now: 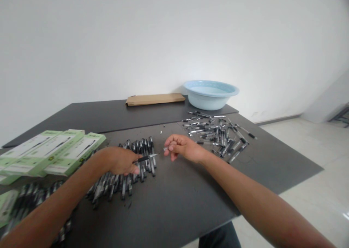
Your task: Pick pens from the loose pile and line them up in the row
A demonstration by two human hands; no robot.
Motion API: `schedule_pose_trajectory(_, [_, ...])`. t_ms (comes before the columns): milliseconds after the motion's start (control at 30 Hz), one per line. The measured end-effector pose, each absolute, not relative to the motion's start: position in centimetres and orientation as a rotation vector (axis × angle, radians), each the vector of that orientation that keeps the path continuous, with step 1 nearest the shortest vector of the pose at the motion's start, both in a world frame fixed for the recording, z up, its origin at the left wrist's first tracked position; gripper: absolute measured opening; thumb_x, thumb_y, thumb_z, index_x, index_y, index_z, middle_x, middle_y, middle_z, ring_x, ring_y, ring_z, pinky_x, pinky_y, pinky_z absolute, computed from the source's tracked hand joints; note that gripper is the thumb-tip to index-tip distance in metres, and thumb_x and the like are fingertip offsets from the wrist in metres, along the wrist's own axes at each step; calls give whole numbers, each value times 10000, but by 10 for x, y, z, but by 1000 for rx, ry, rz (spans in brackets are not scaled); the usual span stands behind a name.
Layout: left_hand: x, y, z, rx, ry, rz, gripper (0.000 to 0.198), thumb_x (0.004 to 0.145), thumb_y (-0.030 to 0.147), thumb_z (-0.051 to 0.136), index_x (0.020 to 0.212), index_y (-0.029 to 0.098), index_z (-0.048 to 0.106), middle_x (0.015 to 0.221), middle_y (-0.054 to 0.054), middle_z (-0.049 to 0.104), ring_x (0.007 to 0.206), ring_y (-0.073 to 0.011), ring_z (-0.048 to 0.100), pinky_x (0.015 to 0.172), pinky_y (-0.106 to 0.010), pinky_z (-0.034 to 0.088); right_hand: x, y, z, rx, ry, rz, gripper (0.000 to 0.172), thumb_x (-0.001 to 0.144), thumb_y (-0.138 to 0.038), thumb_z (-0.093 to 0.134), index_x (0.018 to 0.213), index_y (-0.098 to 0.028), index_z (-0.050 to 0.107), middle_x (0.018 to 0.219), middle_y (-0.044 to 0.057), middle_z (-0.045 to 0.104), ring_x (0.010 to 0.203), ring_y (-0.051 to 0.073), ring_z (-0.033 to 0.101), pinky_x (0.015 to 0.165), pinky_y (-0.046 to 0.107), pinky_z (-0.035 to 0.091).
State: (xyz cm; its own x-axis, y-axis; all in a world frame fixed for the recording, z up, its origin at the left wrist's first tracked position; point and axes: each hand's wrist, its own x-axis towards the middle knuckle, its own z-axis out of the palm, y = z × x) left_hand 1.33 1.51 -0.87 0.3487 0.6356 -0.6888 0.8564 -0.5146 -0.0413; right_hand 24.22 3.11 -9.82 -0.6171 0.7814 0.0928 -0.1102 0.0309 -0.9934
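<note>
My left hand [121,160] is closed around a black pen [145,158] whose tip points right, just above a row of black pens [131,166] lying on the dark table [174,200]. My right hand [181,147] is a little to the right of the pen's tip, fingers pinched on a small clear piece, probably a pen cap [165,149]. The two hands are a few centimetres apart.
A scattered heap of pens [218,133] lies at the right back. Green and white boxes [51,151] sit at the left, with more pens [29,200] in front of them. A light blue basin [209,93] and a brown envelope [155,99] stand at the far edge.
</note>
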Motion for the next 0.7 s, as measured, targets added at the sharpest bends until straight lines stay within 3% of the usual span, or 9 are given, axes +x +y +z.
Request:
schedule_pose_trajectory(200, [14,14,-8,2291,1356,-951,557,832,361,430,1327,107,472,1006,-144,711,922,-281,638,748,-329,472,244,29,-94,-590,-1468,1767,271,816,-420,584,883,-167,514,757,29,680,495,99,581,500,220,427])
schedule_pose_trajectory(500, [14,12,-4,2287,1356,-950,571,853,343,442,1349,62,432,1155,-195,639,1000,-291,613,787,-334,466,250,24,-87,-427,-1346,1907,273,790,-399,637,916,-180,535,691,7,657,499,93,559,480,198,403])
schedule_pose_trajectory(700, [15,11,-4,2253,1363,-929,536,856,328,435,1335,88,453,982,-141,718,881,-257,652,712,-299,471,248,22,-87,-367,-1364,1953,265,780,-352,661,925,-181,521,700,-4,648,513,96,569,487,199,417])
